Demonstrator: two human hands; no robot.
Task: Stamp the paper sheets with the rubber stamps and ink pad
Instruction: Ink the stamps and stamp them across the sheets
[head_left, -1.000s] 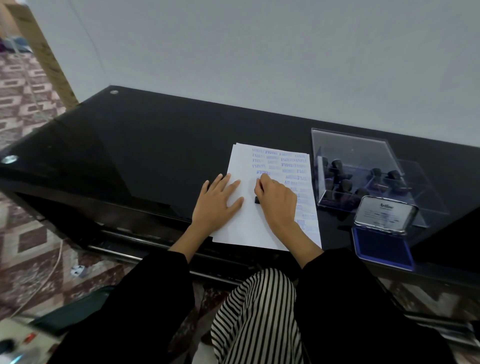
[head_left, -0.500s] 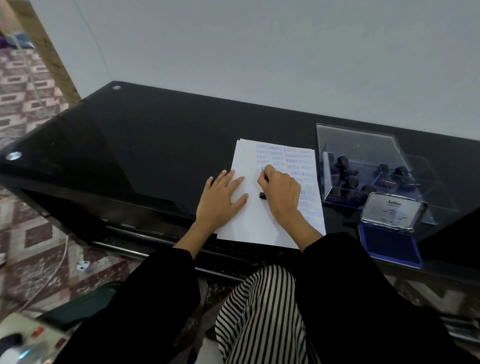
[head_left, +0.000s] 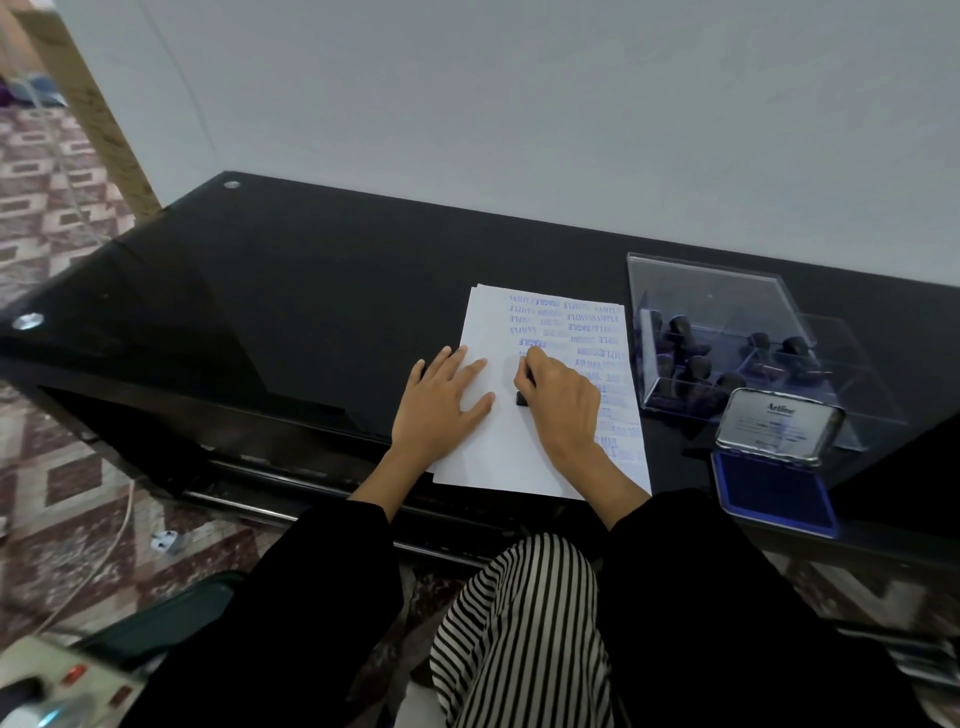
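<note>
Our right hand still holds the rubber stamp tight, pressed down in the middle of the paper sheets. Our left hand lies flat on their left edge. Nothing moved, so we think this mark is still being made.

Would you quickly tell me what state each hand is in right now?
Left hand: open, fingers flat on the paper sheets.
Right hand: closed, holding a rubber stamp down on the top sheet.
</note>
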